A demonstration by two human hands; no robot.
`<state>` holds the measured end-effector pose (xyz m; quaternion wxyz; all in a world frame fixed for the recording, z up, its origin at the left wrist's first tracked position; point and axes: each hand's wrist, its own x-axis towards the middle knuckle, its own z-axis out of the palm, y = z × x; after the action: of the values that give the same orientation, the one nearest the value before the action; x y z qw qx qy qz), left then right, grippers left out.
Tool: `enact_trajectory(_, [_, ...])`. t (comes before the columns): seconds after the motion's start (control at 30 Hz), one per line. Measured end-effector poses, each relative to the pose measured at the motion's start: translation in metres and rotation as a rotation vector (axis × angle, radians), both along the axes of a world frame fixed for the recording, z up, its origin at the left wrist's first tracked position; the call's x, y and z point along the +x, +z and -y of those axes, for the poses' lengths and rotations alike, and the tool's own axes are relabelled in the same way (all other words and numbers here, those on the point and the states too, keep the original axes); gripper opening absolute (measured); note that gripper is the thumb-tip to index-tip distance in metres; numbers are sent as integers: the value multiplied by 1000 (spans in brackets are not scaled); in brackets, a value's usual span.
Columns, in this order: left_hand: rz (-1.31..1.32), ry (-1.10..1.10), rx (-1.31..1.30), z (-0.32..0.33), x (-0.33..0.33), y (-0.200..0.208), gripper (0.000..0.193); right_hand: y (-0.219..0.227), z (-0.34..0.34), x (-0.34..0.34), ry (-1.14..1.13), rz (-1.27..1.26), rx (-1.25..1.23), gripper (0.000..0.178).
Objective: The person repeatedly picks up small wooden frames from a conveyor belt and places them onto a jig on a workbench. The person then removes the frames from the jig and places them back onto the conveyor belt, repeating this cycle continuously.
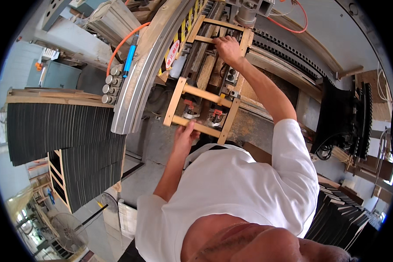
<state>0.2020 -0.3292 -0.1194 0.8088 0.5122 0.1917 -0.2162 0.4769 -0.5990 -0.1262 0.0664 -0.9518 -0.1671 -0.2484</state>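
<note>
Two light wooden frames lie on a machine bed [205, 74] in front of me, each with two side bars joined by two cross rails. My left hand [185, 138] is closed at the nearest rail of the near wooden frame [175, 104], its thumb and fingers at the rail's edge. Stretched forward, my right hand [229, 50] has its fingers curled over the near rail of the far wooden frame [222, 25], close to its right side bar. Metal fittings with orange parts [216, 114] show through the near frame. The right fingertips are partly hidden.
A long metal-edged beam [137, 87] runs along the left, with a blue pen-like tool [130, 56] and an orange hose [118, 48]. Stacked black-edged panels [65, 131] stand farther left. Sawdust [244, 126] covers surfaces at right, near black cable carriers [340, 118]. A fan [67, 231] stands lower left.
</note>
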Motion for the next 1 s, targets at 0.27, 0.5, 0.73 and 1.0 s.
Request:
enact_trajectory(0.27, [-66, 295, 6, -24, -63, -7, 34, 5, 4, 62, 74, 60, -217, 23])
enact_trajectory(0.5, [-136, 528, -8, -56, -84, -40, 31, 25, 17, 108, -19, -91, -382, 21])
enact_trajectory(0.73, [-198, 709, 49, -70, -92, -81, 25, 11, 37, 154, -66, -79, -331, 26])
enact_trajectory(1.0, [-260, 803, 122, -73, -92, -125, 21, -7, 45, 173, -17, 6, -272, 34])
